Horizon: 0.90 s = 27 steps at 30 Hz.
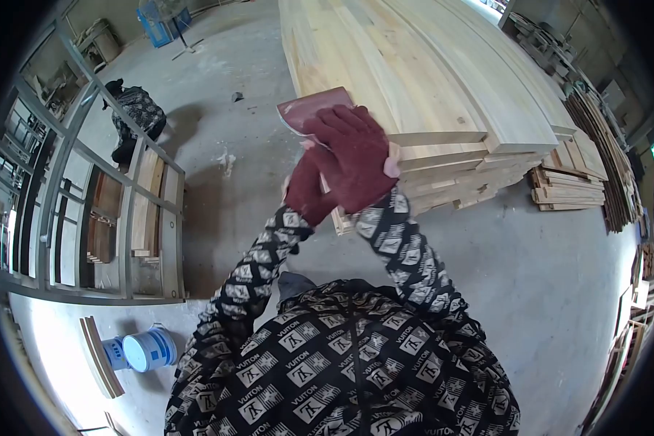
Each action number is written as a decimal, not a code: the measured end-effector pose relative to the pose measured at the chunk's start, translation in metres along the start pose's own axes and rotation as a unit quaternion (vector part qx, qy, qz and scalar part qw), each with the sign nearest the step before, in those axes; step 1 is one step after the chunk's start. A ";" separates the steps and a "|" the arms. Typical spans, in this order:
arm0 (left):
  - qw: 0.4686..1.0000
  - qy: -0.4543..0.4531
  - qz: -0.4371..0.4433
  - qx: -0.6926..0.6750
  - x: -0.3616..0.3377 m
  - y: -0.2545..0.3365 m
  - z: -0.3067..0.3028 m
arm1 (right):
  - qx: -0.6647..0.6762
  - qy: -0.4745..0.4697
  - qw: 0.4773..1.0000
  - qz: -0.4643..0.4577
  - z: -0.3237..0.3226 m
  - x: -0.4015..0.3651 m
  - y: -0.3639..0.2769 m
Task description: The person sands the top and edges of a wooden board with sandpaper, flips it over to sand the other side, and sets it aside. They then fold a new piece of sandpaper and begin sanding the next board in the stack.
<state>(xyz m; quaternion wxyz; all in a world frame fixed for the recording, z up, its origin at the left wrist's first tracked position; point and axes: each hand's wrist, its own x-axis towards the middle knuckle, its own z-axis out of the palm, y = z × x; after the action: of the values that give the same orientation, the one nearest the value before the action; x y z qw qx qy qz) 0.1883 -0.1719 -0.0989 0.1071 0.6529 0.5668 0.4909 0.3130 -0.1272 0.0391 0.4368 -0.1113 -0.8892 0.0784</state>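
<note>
Our hands meet on the reddish rectangular sandpaper sheet.
Our red-gloved right hand clamps its lower part; our red-gloved left hand presses in beneath, grip hidden. Smooth pale wooden boards lie stacked behind.

Board stack centre, running away fwd; R hand over L hand at its near-L corner; sandpaper sheet under R hand, sticking out behind; smaller board pile on floor just R of stack; rack far L, boards in it; bucket on floor nearer than rack, plank just L of it.
</note>
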 end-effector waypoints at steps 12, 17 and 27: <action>0.983 0.183 0.026 -0.022 0.016 0.045 0.030 | 0.014 0.222 0.963 0.152 -0.042 -0.067 0.127; 0.968 0.231 0.096 0.033 0.018 0.012 0.041 | -0.055 0.060 0.996 0.027 0.019 -0.008 -0.007; 0.975 0.199 0.076 0.061 0.015 0.035 0.026 | -0.176 0.081 0.962 0.192 -0.101 -0.051 0.120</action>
<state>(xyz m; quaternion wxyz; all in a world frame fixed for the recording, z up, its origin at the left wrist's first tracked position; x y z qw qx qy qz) 0.2288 -0.1604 -0.0796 -0.0856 0.5887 0.5539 0.5825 0.4388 -0.0206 0.0336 0.4575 -0.3610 -0.8126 -0.0067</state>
